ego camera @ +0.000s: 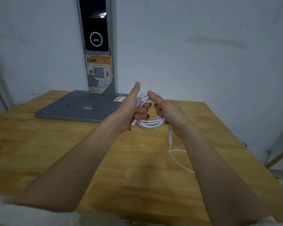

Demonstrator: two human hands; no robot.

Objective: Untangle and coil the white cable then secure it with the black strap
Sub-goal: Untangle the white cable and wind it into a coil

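wooden table (55,152), grey flat device (78,106) at its far edge, left hand (134,108) and right hand (167,110) both clasping white cable (149,123) coil between them above table, loose tail trailing below right wrist

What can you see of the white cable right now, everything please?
The white cable is thin, smooth and looks plastic-sheathed. Most of it is gathered into a roughly round coil of several loops, held above the wooden table between both hands: the left hand grips the coil's left side, the right hand its right. One loose tail hangs from under the right hand, reaches the tabletop and curves away to the right. A short end pokes out below the left hand. Connectors are too small to make out.
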